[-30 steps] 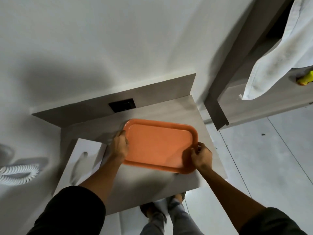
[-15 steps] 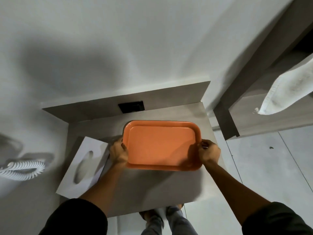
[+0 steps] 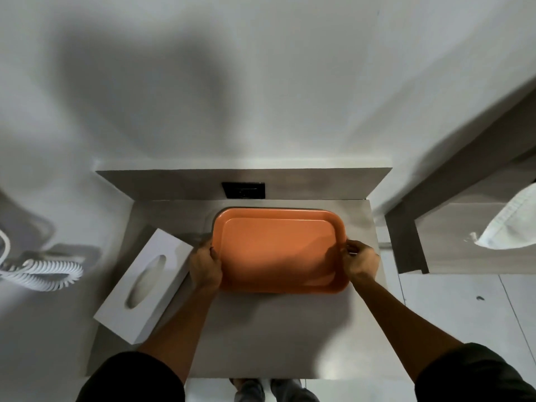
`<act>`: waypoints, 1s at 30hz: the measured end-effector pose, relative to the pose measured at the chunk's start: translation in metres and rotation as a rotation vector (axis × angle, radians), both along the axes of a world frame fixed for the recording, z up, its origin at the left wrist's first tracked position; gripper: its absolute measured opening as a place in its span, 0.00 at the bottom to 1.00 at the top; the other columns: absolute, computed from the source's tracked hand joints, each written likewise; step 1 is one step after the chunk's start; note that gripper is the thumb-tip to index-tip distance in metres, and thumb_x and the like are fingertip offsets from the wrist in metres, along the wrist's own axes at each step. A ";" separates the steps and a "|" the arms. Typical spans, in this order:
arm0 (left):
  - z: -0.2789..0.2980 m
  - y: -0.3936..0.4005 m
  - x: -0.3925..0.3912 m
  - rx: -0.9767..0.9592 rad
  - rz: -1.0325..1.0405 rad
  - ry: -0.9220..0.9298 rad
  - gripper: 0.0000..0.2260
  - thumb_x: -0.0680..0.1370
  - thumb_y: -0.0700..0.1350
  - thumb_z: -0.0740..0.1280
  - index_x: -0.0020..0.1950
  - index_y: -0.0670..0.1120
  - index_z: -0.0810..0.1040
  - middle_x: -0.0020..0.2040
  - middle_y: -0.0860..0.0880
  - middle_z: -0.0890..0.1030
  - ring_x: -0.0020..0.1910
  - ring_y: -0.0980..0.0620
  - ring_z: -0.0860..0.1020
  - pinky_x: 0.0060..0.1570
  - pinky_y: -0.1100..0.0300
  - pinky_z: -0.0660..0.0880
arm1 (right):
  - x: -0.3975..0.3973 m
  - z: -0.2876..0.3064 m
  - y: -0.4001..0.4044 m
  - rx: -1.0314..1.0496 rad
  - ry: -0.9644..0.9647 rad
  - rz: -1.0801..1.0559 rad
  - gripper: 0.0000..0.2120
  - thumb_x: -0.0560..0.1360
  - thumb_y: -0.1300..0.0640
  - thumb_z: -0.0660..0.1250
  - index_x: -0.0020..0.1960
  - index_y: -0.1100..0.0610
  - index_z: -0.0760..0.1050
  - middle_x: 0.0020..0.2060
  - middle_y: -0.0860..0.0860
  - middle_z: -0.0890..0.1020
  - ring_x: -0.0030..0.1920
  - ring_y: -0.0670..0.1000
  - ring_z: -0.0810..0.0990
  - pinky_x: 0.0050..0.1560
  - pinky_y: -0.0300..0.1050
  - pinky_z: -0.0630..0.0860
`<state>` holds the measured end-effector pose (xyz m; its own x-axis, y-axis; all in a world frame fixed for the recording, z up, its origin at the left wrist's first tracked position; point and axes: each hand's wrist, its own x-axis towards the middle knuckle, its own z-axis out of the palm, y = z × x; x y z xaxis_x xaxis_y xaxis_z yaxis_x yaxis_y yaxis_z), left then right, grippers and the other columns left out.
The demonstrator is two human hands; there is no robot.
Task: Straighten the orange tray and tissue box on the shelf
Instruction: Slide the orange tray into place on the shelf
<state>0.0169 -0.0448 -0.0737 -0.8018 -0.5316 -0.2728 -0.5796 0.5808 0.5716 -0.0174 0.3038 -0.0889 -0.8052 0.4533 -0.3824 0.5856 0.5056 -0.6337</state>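
Observation:
The orange tray (image 3: 280, 250) lies flat on the grey shelf (image 3: 275, 329), its long side parallel to the back panel and close to it. My left hand (image 3: 204, 266) grips the tray's left rim and my right hand (image 3: 359, 261) grips its right rim. A white tissue box (image 3: 145, 284) with an oval slot lies at the shelf's left edge, turned at an angle, its near corner over the edge. The box's right side is close to my left hand.
A black socket plate (image 3: 243, 190) sits in the shelf's back panel behind the tray. A coiled white cord (image 3: 43, 272) hangs against the wall at left. At right a wooden cabinet (image 3: 452, 239) carries a white towel (image 3: 510, 227). Below the shelf's front edge are my feet.
The tray has been turned from skewed to square with the back panel and pushed back toward it. Both hands stayed on its rims.

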 end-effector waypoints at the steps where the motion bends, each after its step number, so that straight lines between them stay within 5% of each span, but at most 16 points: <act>1: -0.001 0.000 0.001 -0.001 0.002 0.003 0.15 0.86 0.37 0.62 0.71 0.34 0.80 0.65 0.31 0.83 0.67 0.31 0.80 0.71 0.39 0.75 | 0.001 -0.002 0.000 -0.009 0.001 0.000 0.14 0.83 0.65 0.71 0.68 0.61 0.86 0.60 0.61 0.90 0.60 0.64 0.89 0.67 0.56 0.83; 7: -0.011 -0.003 0.006 -0.009 -0.025 0.011 0.16 0.87 0.39 0.61 0.73 0.35 0.78 0.68 0.32 0.82 0.70 0.32 0.79 0.74 0.37 0.74 | 0.004 -0.008 0.001 -0.034 0.024 -0.011 0.14 0.84 0.63 0.71 0.70 0.61 0.84 0.60 0.62 0.90 0.60 0.65 0.89 0.67 0.57 0.83; 10: -0.015 0.000 0.021 -0.102 -0.133 0.055 0.19 0.87 0.42 0.63 0.78 0.38 0.75 0.75 0.34 0.77 0.76 0.32 0.74 0.78 0.38 0.70 | 0.019 -0.011 -0.002 -0.031 0.084 0.056 0.20 0.87 0.58 0.68 0.78 0.60 0.75 0.68 0.63 0.83 0.67 0.67 0.84 0.71 0.63 0.81; 13: -0.024 0.011 0.049 -0.372 -0.372 0.194 0.26 0.85 0.48 0.67 0.82 0.41 0.70 0.82 0.37 0.69 0.82 0.34 0.67 0.81 0.38 0.63 | 0.058 -0.021 -0.007 0.171 0.196 0.360 0.29 0.89 0.46 0.61 0.86 0.56 0.63 0.80 0.62 0.71 0.78 0.65 0.72 0.79 0.69 0.71; 18: -0.050 0.023 0.104 -0.285 -0.770 0.185 0.34 0.86 0.58 0.61 0.87 0.44 0.57 0.89 0.44 0.53 0.89 0.43 0.53 0.87 0.38 0.55 | 0.125 -0.045 -0.016 0.359 0.302 0.960 0.36 0.88 0.41 0.56 0.91 0.48 0.45 0.91 0.50 0.49 0.91 0.55 0.48 0.87 0.70 0.53; 25: -0.056 0.023 0.126 -0.301 -0.935 0.124 0.32 0.87 0.59 0.56 0.86 0.42 0.58 0.88 0.44 0.57 0.88 0.44 0.56 0.85 0.39 0.63 | 0.167 -0.061 -0.036 0.493 0.288 1.090 0.36 0.89 0.41 0.56 0.91 0.50 0.46 0.91 0.54 0.46 0.91 0.57 0.46 0.85 0.68 0.49; 30: -0.057 0.025 0.128 -0.348 -0.985 0.076 0.32 0.87 0.60 0.53 0.87 0.43 0.58 0.88 0.43 0.56 0.88 0.42 0.56 0.86 0.38 0.59 | 0.169 -0.063 -0.037 0.515 0.242 1.100 0.37 0.89 0.41 0.57 0.90 0.52 0.47 0.91 0.55 0.46 0.90 0.59 0.46 0.85 0.68 0.49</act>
<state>0.1451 -0.0194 -0.1305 -0.9313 0.3268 -0.1608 0.2699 0.9157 0.2979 0.1514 0.2668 -0.1521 -0.8780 -0.4550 -0.1484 -0.4124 0.8767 -0.2479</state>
